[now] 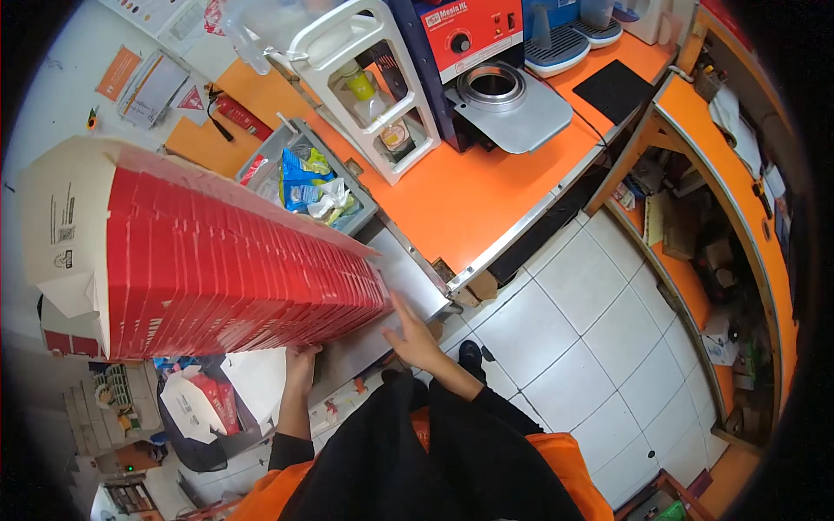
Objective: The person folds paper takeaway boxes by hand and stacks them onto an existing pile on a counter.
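Observation:
A tall stack of red cardboard boxes (247,273) with white tops rises from a metal counter (365,345) before me. My left hand (301,366) is at the near side of the stack, with its fingers partly hidden against the boxes; whether it grips them cannot be seen. My right hand (414,338) is beside the lower right end of the stack, fingers apart and holding nothing. Behind the stack sits a grey plastic bin (365,202) with blue and yellow packets (303,176). Left of my left forearm lie open white and red boxes (202,404).
An orange countertop (449,215) with a metal edge carries a cup sealing machine (479,39) and a white plastic frame (423,104). Orange shelves (749,189) with assorted items curve along the right. White floor tiles (573,306) lie between them. A fire extinguisher (241,117) is by the wall.

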{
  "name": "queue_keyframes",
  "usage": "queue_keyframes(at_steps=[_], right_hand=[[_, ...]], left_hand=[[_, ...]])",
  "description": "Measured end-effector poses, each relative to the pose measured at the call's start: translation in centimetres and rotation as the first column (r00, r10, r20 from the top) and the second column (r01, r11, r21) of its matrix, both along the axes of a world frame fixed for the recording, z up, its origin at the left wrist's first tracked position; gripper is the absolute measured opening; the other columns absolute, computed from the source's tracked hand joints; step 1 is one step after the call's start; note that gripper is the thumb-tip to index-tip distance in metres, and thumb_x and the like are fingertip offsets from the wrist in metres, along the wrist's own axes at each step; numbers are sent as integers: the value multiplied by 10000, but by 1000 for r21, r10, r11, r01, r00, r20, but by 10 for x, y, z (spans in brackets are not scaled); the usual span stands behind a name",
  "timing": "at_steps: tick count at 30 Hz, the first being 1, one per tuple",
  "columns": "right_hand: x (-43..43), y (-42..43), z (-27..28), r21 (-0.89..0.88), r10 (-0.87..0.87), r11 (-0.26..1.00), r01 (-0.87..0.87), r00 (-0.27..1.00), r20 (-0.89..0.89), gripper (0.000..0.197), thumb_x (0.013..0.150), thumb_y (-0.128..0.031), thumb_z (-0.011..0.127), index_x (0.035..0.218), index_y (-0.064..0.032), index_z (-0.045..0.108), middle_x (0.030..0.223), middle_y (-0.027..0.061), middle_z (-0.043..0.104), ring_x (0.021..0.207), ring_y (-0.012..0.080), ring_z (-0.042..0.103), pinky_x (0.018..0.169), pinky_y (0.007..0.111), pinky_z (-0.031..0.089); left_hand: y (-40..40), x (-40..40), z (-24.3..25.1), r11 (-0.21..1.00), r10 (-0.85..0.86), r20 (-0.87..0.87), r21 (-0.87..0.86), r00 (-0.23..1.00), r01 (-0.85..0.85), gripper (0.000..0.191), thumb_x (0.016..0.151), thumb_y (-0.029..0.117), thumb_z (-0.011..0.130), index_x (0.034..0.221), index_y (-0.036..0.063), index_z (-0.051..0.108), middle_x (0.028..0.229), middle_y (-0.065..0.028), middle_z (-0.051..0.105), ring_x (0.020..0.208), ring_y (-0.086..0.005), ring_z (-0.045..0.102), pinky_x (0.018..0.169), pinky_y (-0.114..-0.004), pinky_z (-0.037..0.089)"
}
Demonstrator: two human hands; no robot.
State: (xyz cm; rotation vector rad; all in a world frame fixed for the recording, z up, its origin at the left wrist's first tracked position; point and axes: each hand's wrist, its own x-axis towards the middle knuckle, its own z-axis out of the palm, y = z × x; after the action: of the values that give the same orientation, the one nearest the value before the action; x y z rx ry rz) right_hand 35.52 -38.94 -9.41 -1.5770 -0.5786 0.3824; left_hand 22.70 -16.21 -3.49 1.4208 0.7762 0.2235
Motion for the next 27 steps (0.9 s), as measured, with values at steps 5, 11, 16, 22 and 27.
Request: queue_keyframes(at_steps=[5,11,16,22,27], right_hand=[[5,8,-2,12,51,999,-52,996,78,745,905,-184,617,1499,-5,206,1500,260,299,1391,395,309,1131,397,280],[8,7,-2,-9,41,999,-40,993,109,689,901,-143,600,1478,-4,251,1468,255,348,1346,407,368,1096,414,342],[16,5,-3,-23,60,998,-58,992,115,662,894,-119,595,1461,0,275,1439,256,384,1291,427,427,1063,434,381],[24,5,-2,-144,133,983,-114,982,132,629,897,-127,572,1448,-8,293,1428,238,412,1270,416,455,1021,458,412],[23,14,-12,-219,92,974,-52,980,178,605,926,-178,590,1439,2,323,1363,264,478,1230,417,496,1021,435,412]], left_hand=[[-16,9,8,997,40,1,64,999,-40,522,728,-150,591,1222,9,528,1174,-79,606,1108,-212,556,1006,-341,405],[-21,11,8,995,55,18,79,998,-57,489,775,-97,671,1228,32,543,1188,-67,611,1115,-198,556,1001,-331,408],[-21,16,9,997,32,14,67,999,-33,494,773,-84,695,1230,43,555,1196,-60,614,1116,-189,555,1000,-327,409],[-18,6,-5,990,92,3,105,996,-92,495,752,-61,730,1207,51,569,1178,-49,631,1100,-178,568,992,-325,420],[-15,6,-7,994,35,-48,101,998,-31,491,758,22,773,1199,48,559,1151,-51,643,1090,-173,579,954,-321,448]])
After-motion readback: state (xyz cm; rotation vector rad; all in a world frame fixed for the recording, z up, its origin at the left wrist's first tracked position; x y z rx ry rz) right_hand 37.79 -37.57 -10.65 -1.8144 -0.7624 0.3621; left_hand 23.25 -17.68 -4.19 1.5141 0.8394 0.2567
